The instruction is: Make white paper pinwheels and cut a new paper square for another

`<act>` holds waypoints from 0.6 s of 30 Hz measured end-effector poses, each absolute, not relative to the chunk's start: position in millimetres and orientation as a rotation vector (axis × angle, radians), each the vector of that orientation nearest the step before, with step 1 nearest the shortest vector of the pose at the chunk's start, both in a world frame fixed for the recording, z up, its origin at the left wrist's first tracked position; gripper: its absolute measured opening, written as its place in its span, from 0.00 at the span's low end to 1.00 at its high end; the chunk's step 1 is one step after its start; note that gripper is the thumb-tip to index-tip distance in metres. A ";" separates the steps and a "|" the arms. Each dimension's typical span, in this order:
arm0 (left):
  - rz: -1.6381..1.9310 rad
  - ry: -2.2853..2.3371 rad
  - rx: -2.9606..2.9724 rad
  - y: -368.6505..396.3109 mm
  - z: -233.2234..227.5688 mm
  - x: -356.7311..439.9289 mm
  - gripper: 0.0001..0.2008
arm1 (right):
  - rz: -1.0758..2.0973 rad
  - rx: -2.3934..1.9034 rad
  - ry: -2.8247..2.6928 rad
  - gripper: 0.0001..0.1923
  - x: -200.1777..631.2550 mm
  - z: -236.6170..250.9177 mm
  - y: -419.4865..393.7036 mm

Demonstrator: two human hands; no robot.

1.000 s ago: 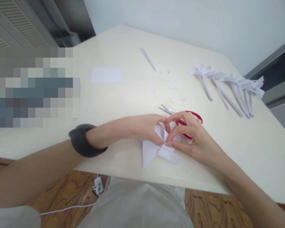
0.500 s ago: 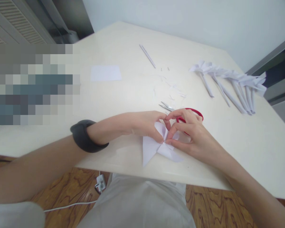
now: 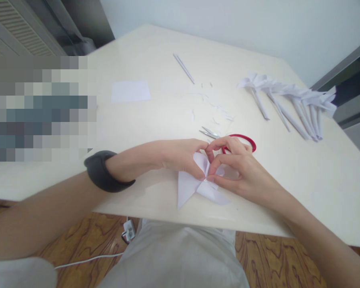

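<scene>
In the head view, both hands work at a white paper pinwheel [image 3: 186, 186], which lies on the table [image 3: 162, 120] beneath their fingertips, near the edge closest to the body. The right hand [image 3: 243, 168] pinches its centre between thumb and forefinger. The left hand [image 3: 180, 156] presses its thumb to the same spot, fingers curled round the far side; whether they close on the paper, I cannot tell. The pinwheel is star-like, with no clear long axis: one flap points down toward the body, another to the right below the right hand, and a curled one rises between the hands, which hide the middle.

Just beyond the hands lie red-handled scissors [image 3: 211, 134], blades pointing left, handles partly covered by the right hand. Farther out are paper scraps [image 3: 218, 107], then two thin rolls [image 3: 184, 69] slanting side by side. A blank sheet [image 3: 131, 91] lies beyond the left hand. Well beyond the right hand, overlapping finished pinwheels [image 3: 288, 91] form a row, most sticks angled back toward the body. A black wristband [image 3: 105, 172] circles the left wrist.
</scene>
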State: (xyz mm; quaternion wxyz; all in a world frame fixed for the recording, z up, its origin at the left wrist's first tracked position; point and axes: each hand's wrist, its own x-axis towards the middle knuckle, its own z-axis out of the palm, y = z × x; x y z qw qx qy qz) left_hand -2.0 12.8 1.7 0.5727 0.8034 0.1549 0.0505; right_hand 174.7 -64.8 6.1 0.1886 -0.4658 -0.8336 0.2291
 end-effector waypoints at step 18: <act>0.070 0.441 1.878 9.5 9.2 -1.4 0.21 | 0.602 -1.349 -2.330 0.03 173.7 6.6 -67.6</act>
